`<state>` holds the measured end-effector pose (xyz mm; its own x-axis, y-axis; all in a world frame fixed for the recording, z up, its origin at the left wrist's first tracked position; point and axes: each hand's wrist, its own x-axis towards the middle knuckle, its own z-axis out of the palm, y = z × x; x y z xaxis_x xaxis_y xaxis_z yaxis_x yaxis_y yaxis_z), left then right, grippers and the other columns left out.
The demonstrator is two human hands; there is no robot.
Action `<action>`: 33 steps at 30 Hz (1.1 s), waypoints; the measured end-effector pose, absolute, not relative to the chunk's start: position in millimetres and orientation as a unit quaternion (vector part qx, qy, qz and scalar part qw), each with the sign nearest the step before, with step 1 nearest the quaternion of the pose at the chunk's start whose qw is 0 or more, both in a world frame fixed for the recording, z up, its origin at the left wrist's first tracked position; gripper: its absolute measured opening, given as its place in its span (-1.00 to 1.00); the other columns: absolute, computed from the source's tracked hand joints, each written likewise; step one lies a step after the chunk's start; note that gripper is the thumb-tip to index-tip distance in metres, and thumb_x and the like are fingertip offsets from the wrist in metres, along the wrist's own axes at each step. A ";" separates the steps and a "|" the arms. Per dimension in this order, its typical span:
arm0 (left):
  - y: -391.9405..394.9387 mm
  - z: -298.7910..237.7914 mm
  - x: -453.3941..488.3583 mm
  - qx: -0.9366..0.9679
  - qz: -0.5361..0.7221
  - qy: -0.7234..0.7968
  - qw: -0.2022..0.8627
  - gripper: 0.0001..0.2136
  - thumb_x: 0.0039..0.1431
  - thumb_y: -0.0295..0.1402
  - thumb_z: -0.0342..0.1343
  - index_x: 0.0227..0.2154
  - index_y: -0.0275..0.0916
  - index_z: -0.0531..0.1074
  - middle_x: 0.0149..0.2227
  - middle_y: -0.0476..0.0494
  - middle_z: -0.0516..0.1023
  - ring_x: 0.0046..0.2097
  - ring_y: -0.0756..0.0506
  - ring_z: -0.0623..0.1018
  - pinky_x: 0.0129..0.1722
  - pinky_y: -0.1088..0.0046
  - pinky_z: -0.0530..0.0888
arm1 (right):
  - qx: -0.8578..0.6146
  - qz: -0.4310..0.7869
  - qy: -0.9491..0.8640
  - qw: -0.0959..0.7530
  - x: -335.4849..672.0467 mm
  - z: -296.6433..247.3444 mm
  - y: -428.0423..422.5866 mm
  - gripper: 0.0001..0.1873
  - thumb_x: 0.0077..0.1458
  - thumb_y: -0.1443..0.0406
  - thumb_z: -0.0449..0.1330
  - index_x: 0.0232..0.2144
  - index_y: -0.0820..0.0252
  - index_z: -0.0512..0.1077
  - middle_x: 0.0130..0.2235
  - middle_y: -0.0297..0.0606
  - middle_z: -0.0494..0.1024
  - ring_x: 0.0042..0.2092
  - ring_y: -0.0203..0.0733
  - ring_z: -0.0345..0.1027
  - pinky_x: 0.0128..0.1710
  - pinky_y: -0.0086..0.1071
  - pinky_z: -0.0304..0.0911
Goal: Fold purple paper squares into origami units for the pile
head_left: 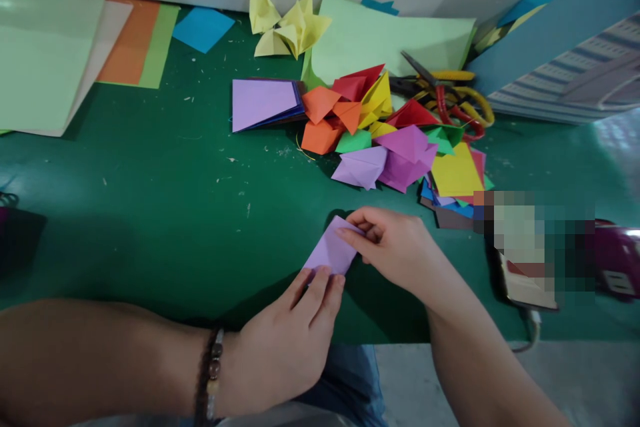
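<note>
Folded lilac origami paper (331, 247): left hand (285, 340) pinching lower edge, right hand (387, 247) pinching upper corner; fold calls for creasing.

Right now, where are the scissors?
In the head view, the scissors lie at the upper right of the green table, just behind the heap of folded origami pieces, beside the pale green sheet.

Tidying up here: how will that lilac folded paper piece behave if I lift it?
The lilac folded paper piece will likely feel very light and dent easily, being thin paper. It touches the purple folded piece, so a push may shift that too.
</note>
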<state>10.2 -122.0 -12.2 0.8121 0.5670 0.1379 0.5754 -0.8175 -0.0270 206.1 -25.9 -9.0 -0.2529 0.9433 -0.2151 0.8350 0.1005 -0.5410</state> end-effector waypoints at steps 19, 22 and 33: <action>-111.0 -2.2 6.7 -0.958 0.003 -0.285 0.044 -0.56 0.28 -0.38 -0.14 0.15 -0.51 0.27 0.23 -0.35 0.28 0.21 -0.20 0.35 0.11 0.30 0.34 | -0.601 0.308 -0.731 0.104 206.0 -10.4 -24.9 -0.80 0.10 0.14 0.18 -0.45 0.13 0.42 -0.50 -0.37 0.53 -0.53 -0.29 0.36 -0.50 -0.42 0.16; -111.6 -2.7 6.4 -0.956 0.018 -0.288 0.045 -0.51 0.28 -0.30 -0.08 0.17 -0.52 0.24 0.24 -0.38 0.26 0.23 -0.23 0.33 0.11 0.27 0.32 | -0.599 0.303 -0.734 0.106 205.6 -10.0 -25.0 -0.80 0.10 0.15 0.19 -0.46 0.13 0.41 -0.49 -0.36 0.53 -0.52 -0.29 0.35 -0.49 -0.42 0.15; -101.6 -0.6 8.4 -0.959 0.001 -0.283 0.010 -0.09 -0.03 0.20 0.11 0.13 -0.59 0.29 0.17 -0.51 0.34 0.18 -0.32 0.36 0.12 0.29 0.29 | -0.593 0.276 -0.749 0.105 205.2 -11.6 -23.7 -0.78 0.09 0.14 0.20 -0.48 0.13 0.40 -0.50 -0.36 0.52 -0.51 -0.28 0.34 -0.51 -0.42 0.11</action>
